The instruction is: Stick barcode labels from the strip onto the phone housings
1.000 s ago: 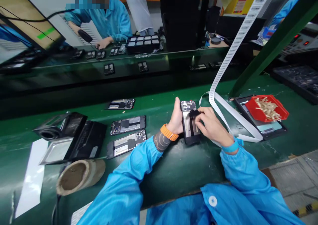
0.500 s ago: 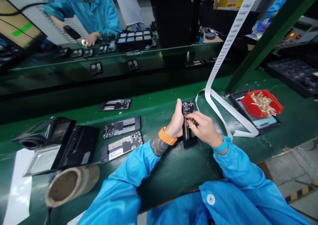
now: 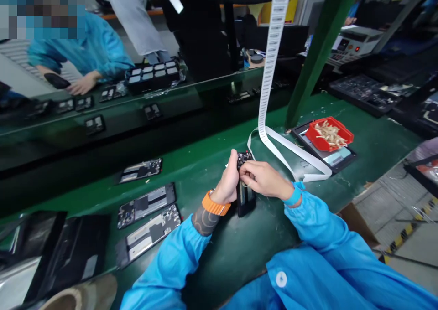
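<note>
My left hand (image 3: 227,178) grips an opened smartphone (image 3: 246,204) along its left side, with the thumb pointing up. The phone stands lengthwise over the bench, its circuit board at the far end and bare inner frame towards me. Bent over its upper middle, my right hand (image 3: 265,178) has thumb and forefinger pinched together at the board's lower edge. Whatever lies between those fingertips is too small to make out. To the left lie more opened phones: one at the back (image 3: 142,169), a middle one (image 3: 147,204) and a front one (image 3: 150,237).
A white label strip (image 3: 270,68) hangs down and loops on the bench right of my hands. Beyond it, a red tray (image 3: 313,136) of pale strips rests on a black panel. A green post (image 3: 310,59) rises behind. Across the bench sits a co-worker (image 3: 106,41).
My view has swung to the right, so the bench things appear farther left. Both hands stay on the same phone, the right fingers still pinched over it.
</note>
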Tool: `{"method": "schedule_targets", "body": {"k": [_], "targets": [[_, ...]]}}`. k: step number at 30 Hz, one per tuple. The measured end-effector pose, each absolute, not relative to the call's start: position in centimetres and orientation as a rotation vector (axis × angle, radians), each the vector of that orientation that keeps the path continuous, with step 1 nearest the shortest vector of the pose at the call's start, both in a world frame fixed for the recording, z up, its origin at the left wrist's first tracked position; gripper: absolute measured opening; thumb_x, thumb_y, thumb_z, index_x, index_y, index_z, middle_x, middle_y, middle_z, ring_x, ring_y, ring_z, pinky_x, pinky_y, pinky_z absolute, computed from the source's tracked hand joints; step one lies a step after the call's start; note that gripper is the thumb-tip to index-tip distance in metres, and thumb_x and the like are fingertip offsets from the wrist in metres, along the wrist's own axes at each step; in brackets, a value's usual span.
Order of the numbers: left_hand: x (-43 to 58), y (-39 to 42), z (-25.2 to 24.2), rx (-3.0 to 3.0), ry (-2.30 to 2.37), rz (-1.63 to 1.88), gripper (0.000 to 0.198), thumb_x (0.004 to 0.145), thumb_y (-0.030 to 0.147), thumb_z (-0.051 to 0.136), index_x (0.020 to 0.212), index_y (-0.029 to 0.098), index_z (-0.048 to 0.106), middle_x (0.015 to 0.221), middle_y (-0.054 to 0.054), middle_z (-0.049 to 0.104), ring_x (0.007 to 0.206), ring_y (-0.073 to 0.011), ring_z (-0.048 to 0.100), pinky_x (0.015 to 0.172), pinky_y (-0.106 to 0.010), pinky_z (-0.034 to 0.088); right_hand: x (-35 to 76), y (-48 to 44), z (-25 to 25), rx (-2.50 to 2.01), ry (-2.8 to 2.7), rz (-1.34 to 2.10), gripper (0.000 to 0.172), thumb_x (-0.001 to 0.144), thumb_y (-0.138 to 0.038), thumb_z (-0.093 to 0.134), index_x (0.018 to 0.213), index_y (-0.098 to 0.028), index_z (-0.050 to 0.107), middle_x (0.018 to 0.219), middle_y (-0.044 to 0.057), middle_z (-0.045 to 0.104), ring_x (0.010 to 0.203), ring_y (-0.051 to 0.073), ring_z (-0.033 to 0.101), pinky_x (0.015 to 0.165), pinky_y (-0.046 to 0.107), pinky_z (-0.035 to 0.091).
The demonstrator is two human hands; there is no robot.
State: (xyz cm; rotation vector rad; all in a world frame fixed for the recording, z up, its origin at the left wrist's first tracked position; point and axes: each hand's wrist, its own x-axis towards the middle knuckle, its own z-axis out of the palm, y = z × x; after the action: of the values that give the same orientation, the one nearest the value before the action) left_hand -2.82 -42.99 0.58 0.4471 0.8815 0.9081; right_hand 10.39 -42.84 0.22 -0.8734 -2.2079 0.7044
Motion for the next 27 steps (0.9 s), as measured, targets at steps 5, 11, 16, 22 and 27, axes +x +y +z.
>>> {"method": "schedule_targets", "body": {"k": [5,11,16,22,27], "targets": [[-2.1,-39.6,1.6,0.421,0.88,0.956,0.078,0.096,0.075,0.025,0.099,0.012,0.07,0.07,-0.01,0.069,0.063,-0.0213,0.07,0.061,-0.031,0.059,15.5,-42.7,2.7,-0.858,-2.16,0.693,0.013,0.093,-0.02,0.054,0.081,-0.023,0.057,0.076,-0.001,0.065,0.069,0.015,0.059,0.067,0.027,0.047],[-1.0,-32.5,0.5,0.509,0.917,0.757,0.071,0.098,0.072,0.029,0.099,0.012,0.068,0.063,-0.008,0.067,0.054,-0.0198,0.068,0.057,-0.034,0.061,33.4,-36.9,3.4,-1.816,-1.537,-0.029,0.009,0.086,-0.019,0.054,0.083,-0.018,0.063,0.078,0.008,0.07,0.073,0.021,0.063,0.068,0.031,0.045],[0.9,-29.2,-1.5,0.536,0.87,0.595,0.063,0.099,0.067,0.036,0.095,0.012,0.066,0.065,-0.01,0.068,0.056,-0.0227,0.07,0.056,-0.04,0.062,39.6,-31.2,0.9,-2.147,-1.808,-0.114,0.018,0.085,-0.016,0.054,0.09,-0.016,0.071,0.092,0.013,0.076,0.084,0.023,0.066,0.073,0.031,0.042],[1.9,-28.7,-2.7,0.51,0.688,0.56,0.064,0.099,0.067,0.032,0.098,0.012,0.065,0.068,-0.008,0.067,0.058,-0.0206,0.068,0.059,-0.042,0.062,39.8,-29.9,-0.3,-2.213,-1.831,-0.057,0.017,0.086,-0.024,0.059,0.081,-0.016,0.073,0.083,0.014,0.075,0.077,0.024,0.064,0.069,0.033,0.04],[0.1,-30.5,-0.6,0.501,0.497,0.636,0.066,0.1,0.066,0.029,0.115,0.014,0.065,0.102,-0.017,0.073,0.074,-0.0256,0.072,0.063,-0.048,0.062,40.7,-30.3,1.1,-2.178,-1.797,-0.099,0.017,0.087,-0.021,0.055,0.083,-0.014,0.071,0.098,0.018,0.073,0.093,0.028,0.064,0.08,0.036,0.045]]}}
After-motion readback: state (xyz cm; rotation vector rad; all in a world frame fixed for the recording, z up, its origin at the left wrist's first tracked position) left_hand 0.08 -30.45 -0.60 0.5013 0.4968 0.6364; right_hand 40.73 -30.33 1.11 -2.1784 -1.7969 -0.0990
